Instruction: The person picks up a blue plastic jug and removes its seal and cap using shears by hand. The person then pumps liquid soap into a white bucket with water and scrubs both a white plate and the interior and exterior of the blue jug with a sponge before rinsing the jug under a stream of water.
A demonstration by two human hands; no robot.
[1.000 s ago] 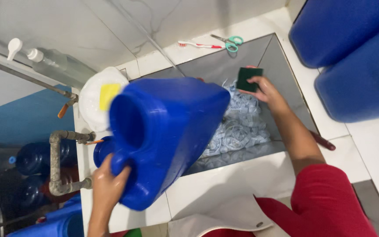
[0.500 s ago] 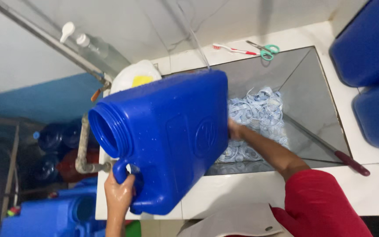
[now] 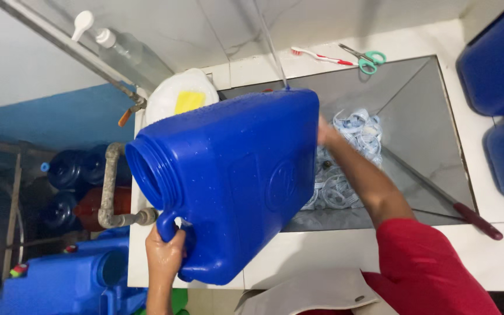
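Fingers of left hand [image 3: 164, 256] grip blue jerrycan [image 3: 234, 181] handle underneath.

White tiled counter [image 3: 333, 256] surrounds a recessed grey basin [image 3: 415, 111]. The wall [image 3: 217, 23] behind is pale grey with tile seams; a metal pipe [image 3: 59, 44] runs diagonally across it. To the left, a lower wall section [image 3: 59, 116] is painted blue. A corroded pipe elbow [image 3: 112, 192] stands at the counter edge. Lighting is even and diffuse, without hard shadows.

Right hand [image 3: 325, 132] mostly hidden, apparently behind jerrycan [image 3: 237, 175].
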